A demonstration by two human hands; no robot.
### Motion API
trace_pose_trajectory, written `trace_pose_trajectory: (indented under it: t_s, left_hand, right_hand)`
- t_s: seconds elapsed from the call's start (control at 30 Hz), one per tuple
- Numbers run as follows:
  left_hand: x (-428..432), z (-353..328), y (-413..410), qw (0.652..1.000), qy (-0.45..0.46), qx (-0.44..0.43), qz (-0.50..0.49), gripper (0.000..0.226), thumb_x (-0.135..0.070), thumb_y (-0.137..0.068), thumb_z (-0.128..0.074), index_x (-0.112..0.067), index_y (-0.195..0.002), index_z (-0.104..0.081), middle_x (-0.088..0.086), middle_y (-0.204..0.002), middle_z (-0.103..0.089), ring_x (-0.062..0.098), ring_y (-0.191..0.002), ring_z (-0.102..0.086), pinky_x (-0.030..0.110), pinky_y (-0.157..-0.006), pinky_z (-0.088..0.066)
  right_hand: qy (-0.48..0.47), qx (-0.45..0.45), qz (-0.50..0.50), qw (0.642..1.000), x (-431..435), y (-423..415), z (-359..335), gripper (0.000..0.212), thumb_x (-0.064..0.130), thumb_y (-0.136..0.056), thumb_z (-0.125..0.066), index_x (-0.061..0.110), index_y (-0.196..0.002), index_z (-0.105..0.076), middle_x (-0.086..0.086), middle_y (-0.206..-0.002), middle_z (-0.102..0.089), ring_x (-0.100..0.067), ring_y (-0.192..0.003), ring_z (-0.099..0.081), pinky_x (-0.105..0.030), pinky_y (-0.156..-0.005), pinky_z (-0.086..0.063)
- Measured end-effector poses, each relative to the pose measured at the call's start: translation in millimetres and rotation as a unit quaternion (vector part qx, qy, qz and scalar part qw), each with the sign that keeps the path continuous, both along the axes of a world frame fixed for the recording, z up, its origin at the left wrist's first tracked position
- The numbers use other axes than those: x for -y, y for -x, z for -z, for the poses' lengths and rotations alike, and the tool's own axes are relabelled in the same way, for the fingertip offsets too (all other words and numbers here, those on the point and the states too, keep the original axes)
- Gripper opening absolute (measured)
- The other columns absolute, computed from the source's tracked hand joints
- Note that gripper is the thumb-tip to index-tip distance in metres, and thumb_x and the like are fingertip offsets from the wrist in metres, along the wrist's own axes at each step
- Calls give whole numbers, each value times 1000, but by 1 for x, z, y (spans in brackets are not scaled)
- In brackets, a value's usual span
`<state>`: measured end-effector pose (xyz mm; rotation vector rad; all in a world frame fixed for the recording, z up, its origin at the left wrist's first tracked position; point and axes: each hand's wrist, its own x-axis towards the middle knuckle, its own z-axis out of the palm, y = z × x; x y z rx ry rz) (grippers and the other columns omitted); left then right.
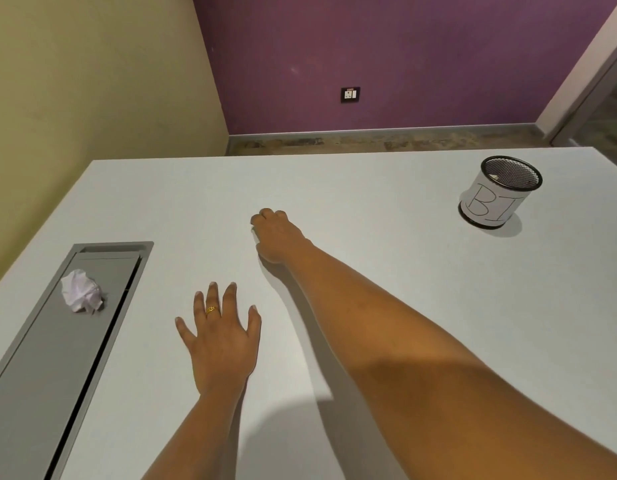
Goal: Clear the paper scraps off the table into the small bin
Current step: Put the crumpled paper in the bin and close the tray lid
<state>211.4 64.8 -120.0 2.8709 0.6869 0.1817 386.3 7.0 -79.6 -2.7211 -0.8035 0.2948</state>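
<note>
Head view: one downward look over a pale worktop (386, 271), with both bare arms reaching in from the lower edge of the frame.
Step in hand: judged to be a pick-up at the middle of the frame; the right hand (277, 237) is balled low on the worktop, knuckles up, as if gathering a small scrap.
Right fingers: curled tight together under the palm; a sliver of white shows at the hand's left edge, but whether it is paper held in the fist cannot be told.
Left hand (222, 336): palm down at lower centre, fingers spread, holding nothing; a gold ring (211, 309) sits on one finger.
Visible scrap: a crumpled paper ball (81, 291), white with a faint lilac tint, loosely wadded and creased; it probably squashes easily and weighs very little.
Scrap's place: left of the frame, resting on the grey recessed panel (57, 358) set into the worktop, well apart from both hands.
Small bin (500, 192): upright at upper right, a black mesh cup wrapped in white paper with hand-drawn letters; a pale fleck shows inside the rim.
Next move calls for: carrying the closed right hand across to the bin's open mouth and letting go above it, then a reach to the far left for the ball.
</note>
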Motion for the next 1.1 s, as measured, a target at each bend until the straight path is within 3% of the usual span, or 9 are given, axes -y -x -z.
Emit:
trace_pose_trajectory:
  t_s: [0.17, 0.37, 0.5, 0.6, 0.67, 0.83, 0.93, 1.03, 1.1]
  left_hand:
    - [-1, 1, 1, 1000, 0, 6, 3, 60, -47, -86, -24, -17, -136, -37, 13, -146, -36, 31, -138, -24, 61, -107, -18]
    - [1, -1, 2, 1000, 17, 5, 4, 52, -39, -92, -39, -17, -138, -34, 13, -148, -32, 30, -140, -19, 60, -108, -14]
    - [2, -4, 1, 1000, 25, 1, 0, 51, -36, -92, -40, -16, -138, -35, 13, -151, -24, 29, -140, -17, 60, -108, -15]
    - [7, -6, -2, 999, 33, 43, 2, 46, -26, -89, -50, -10, -131, -43, 17, -150, -24, 30, -138, -23, 63, -103, -20]
    - [19, -9, -7, 998, 34, 55, 19, 45, -20, -86, -54, -9, -129, -45, 19, -149, -26, 30, -137, -26, 64, -102, -22]
    - [76, -13, -19, 992, 22, 30, 122, 45, -25, -87, -53, -11, -129, -46, 15, -148, -31, 27, -136, -30, 61, -102, -25]
    - [116, -13, -21, 987, 47, 24, 150, 45, -29, -90, -48, -14, -132, -43, 11, -150, -27, 25, -139, -25, 58, -106, -21]
    - [150, -12, -22, 988, 87, 15, 127, 47, -31, -91, -44, -17, -135, -37, 8, -153, -20, 22, -143, -11, 56, -110, -13]
    - [167, -11, -21, 989, 100, 11, 106, 48, -32, -92, -41, -17, -137, -34, 8, -154, -17, 22, -143, -5, 57, -111, -8]
  right_hand:
    - [-32, 70, 7, 997, 24, 22, 1, 30, 20, -94, -46, 6, -120, -47, -12, -121, -51, -28, -112, -45, -36, -84, -42]
    - [-96, 57, 22, 993, 48, 48, 8, 17, -5, -84, -44, -1, -96, -55, -19, -95, -58, -33, -87, -51, -33, -64, -35]
    - [-142, 1, 70, 987, 77, 56, 0, 20, -8, -78, -40, 11, -82, -37, -15, -79, -47, -28, -65, -41, -33, -60, -35]
    - [-175, -48, 111, 977, 105, 53, -6, 16, -3, -80, -41, 7, -92, -45, -17, -90, -57, -31, -76, -51, -35, -67, -44]
    - [-172, -54, 142, 973, 126, 49, -8, 24, -2, -84, -40, 4, -102, -55, -18, -99, -62, -34, -90, -57, -36, -76, -48]
    - [-179, -36, 208, 961, 180, 44, -18, 30, -3, -90, -36, -2, -105, -61, -21, -105, -66, -37, -99, -62, -43, -86, -52]
    - [-180, -21, 231, 956, 210, 41, -30, 24, 12, -93, -49, -8, -95, -62, -20, -96, -68, -34, -94, -61, -36, -81, -49]
    - [-187, 5, 260, 947, 237, 40, -42, 42, 35, -87, -62, 1, -66, -52, -12, -65, -54, -29, -69, -50, -29, -63, -39]
    - [-175, 58, 278, 943, 253, 39, -47, 58, 48, -88, -55, 8, -50, -35, -6, -49, -39, -25, -59, -42, -29, -57, -32]
